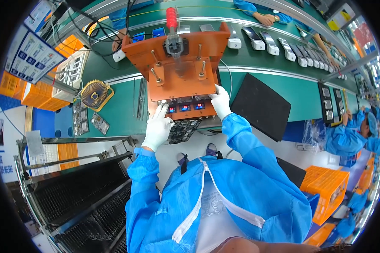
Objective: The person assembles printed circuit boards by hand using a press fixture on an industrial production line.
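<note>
An orange-brown clamp fixture (179, 84) stands in front of me on the green bench, with a red-handled toggle clamp (172, 25) and several metal posts. Small lit digital displays (185, 108) line its front. My left hand (157, 130), in a white glove, has its fingers stretched onto the fixture's front left corner, thumb apart. My gloved right hand (220, 103) rests against the fixture's right front edge with fingers extended. A dark panel of circuit boards (183, 131) juts out below the displays, close to my left thumb. What lies under the fixture's upper plate is mostly hidden.
A black flat board (261, 105) lies right of the fixture. Left are a small yellow fan (94, 93), loose circuit boards (100, 123) and a black slotted rack (84, 189). Payment terminals (269, 43) line the far belt, where other people's hands (264, 19) show. An orange crate (324, 192) stands lower right.
</note>
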Motion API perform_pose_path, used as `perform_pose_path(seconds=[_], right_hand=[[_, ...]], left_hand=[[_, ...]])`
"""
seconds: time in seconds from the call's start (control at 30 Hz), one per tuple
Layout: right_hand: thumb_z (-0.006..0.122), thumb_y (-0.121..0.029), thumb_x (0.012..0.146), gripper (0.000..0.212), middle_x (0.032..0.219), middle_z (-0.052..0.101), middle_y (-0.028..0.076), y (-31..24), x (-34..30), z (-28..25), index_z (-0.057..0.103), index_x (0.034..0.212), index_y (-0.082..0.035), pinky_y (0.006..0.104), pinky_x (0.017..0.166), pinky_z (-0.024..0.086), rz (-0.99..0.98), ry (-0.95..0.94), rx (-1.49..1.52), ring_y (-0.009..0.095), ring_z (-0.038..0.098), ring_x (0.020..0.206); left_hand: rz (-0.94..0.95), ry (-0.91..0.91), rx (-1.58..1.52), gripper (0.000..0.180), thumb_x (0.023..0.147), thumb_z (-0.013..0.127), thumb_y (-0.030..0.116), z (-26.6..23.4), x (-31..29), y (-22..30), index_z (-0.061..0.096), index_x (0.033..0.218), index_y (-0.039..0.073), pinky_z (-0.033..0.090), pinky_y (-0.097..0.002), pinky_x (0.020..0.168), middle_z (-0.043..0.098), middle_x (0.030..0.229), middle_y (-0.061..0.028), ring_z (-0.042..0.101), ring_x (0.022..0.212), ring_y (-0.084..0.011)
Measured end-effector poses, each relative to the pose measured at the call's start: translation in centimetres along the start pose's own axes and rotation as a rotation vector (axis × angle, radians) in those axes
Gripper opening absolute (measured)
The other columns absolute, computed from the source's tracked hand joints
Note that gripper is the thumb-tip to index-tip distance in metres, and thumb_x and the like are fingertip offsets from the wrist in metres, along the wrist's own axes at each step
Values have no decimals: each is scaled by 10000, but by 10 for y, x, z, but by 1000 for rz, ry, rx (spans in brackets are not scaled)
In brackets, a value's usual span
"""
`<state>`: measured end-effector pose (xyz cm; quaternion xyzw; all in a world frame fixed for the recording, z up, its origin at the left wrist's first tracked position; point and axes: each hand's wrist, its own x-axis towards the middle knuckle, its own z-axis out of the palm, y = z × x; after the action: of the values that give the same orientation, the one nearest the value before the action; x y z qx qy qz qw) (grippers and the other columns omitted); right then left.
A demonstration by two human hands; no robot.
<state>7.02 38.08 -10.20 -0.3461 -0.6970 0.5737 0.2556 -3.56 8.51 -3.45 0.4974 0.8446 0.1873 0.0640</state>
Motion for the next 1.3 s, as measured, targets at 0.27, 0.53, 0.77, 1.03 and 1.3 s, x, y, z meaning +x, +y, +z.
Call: perform_pose_path(seconds=[0.27, 0.53, 0.77, 1.03, 1.3], right_hand=[[754, -156, 1009, 302, 1224, 770, 165, -30, -17, -20, 757, 1290, -44, 396, 967, 578, -34, -69, -388, 302, 753, 1126], [722, -108, 1031, 392, 1366, 687, 154, -212, -14, -41, 668, 1412, -38, 358, 1003, 571, -545, 89, 24, 263, 703, 1190], [724, -235, 1068, 701, 1436, 610, 139, -324, 82, 51, 408, 1652, -12, 340, 1007, 539, -113, -512, 682, 188, 648, 1181], [751, -52, 1002, 106, 931, 727, 59, -338, -34, 48, 754, 1101, -12, 291, 823, 558, -935, -162, 245, 131, 669, 837], [747, -71, 903, 123, 1242, 744, 119, -220, -56, 45, 750, 1026, -70, 624, 1234, 367, -1252, -131, -70, 358, 658, 1279]], left_hand=[[2, 12, 29, 140, 856, 826, 130, -7, -4, 9, 836, 988, 86, 461, -532, 1164, 537, 1619, -217, 482, 1516, -410], [65, 112, 29, 117, 863, 789, 172, -14, -42, 8, 799, 943, 88, 469, -581, 1124, 557, 1599, -213, 525, 1460, -444], [-120, 36, 15, 143, 890, 810, 238, -23, -113, 35, 816, 959, 113, 552, -521, 1007, 672, 1483, -118, 637, 1354, -358], [-486, 462, -447, 177, 996, 724, 92, -31, -199, 38, 795, 1142, 22, 590, -382, 918, 807, 1066, -161, 777, 962, -308], [-783, 746, -671, 234, 1130, 609, 175, -33, -239, 11, 693, 1083, -39, 468, -275, 732, 664, 900, -9, 542, 833, -79]])
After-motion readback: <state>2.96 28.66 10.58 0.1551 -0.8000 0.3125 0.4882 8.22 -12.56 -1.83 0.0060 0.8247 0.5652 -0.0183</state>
